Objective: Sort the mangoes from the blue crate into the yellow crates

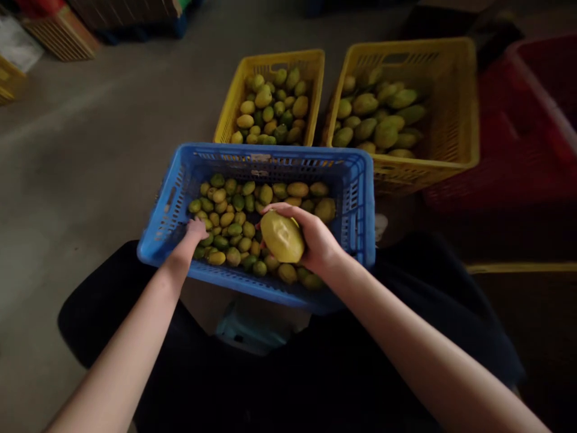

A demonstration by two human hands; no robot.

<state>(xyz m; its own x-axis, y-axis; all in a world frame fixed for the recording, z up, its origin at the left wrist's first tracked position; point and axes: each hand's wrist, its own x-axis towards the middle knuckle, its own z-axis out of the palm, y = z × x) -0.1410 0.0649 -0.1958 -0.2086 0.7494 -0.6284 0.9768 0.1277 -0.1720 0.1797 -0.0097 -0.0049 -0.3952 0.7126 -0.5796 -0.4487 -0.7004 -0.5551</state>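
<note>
A large yellow lemon [282, 236] with a bumpy, dented skin rests in my right hand [315, 240], the fingers wrapped round its far side. It is held above the blue crate [265, 293], in which many smaller green and yellow lemons [234, 230] lie loose. Larger lemons [297, 189] lie at the crate's right and back. At the left side of the pile, my left hand [197, 229] reaches down onto the small lemons with its fingers apart. Its fingertips touch the fruit and are partly hidden.
Behind the blue crate stand two yellow crates: the left crate [318, 96] holds mixed green and yellow lemons, the right crate [471, 108] larger ones. Red crates [496, 138] are at the right. A teal object [252, 331] sits below, between my dark-clothed legs. Wooden crates stand at the far left.
</note>
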